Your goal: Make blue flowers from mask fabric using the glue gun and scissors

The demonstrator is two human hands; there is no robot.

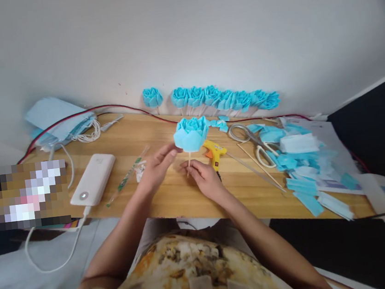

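Observation:
A light-blue handmade flower [191,133] with layered petals stands upright on a thin wooden stick [189,161] above the table. My right hand [201,178] pinches the stick below the bloom. At the flower's lower left edge is my left hand [158,166], fingers stretched out beside the outer petals; whether the tips touch them I cannot tell. Just behind my right hand lies a yellow glue gun [216,153] with an orange trigger. Several similar finished flowers [212,96] lean in a row against the wall.
On the right lie scissors [260,146], a loose wooden stick [255,158] and a heap of blue fabric pieces [299,165]. A white power bank [94,179] with a cable, a clear plastic wrapper [126,177] and stacked blue sheets [59,115] are on the left. A red-black wire [115,105] runs along the back.

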